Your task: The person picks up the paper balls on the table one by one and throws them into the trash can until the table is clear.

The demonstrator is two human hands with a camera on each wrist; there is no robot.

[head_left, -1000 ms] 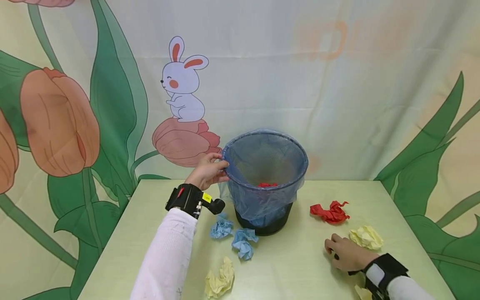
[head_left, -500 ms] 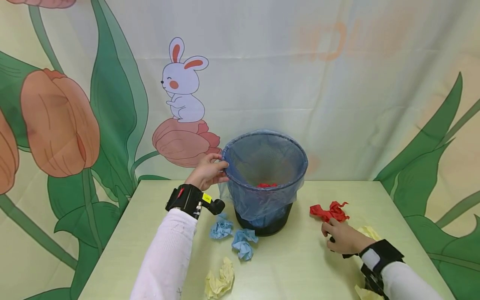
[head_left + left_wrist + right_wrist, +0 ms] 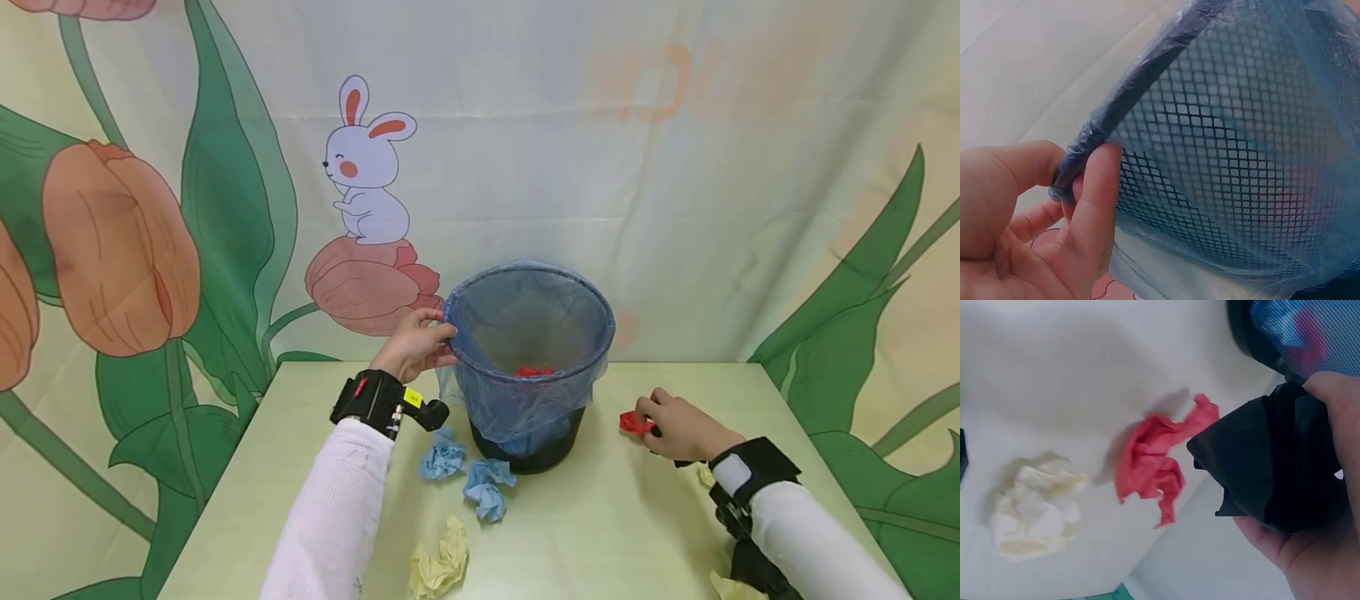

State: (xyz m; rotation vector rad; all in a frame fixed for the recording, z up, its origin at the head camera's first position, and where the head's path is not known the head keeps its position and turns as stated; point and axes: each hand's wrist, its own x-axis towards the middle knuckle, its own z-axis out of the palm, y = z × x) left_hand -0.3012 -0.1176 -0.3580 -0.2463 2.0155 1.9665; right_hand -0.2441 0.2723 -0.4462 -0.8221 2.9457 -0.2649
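My left hand pinches the rim of a black mesh wastebasket lined with a blue plastic bag. In the left wrist view, the thumb and fingers lie either side of the bag-covered rim. My right hand holds a crumpled piece of black paper, mostly hidden in the head view. Beneath and beside that hand lies a crumpled red paper, apart from the black one in the right wrist view. Some red paper shows inside the wastebasket.
Two crumpled blue papers lie left of and before the wastebasket. A crumpled yellow paper is near the front edge. Other yellow papers lie by the right forearm, one plain in the right wrist view. A printed curtain hangs behind the table.
My right hand has moved forward, away from the front edge, with the black paper, and now covers part of the red paper. The left hand keeps its place on the rim.
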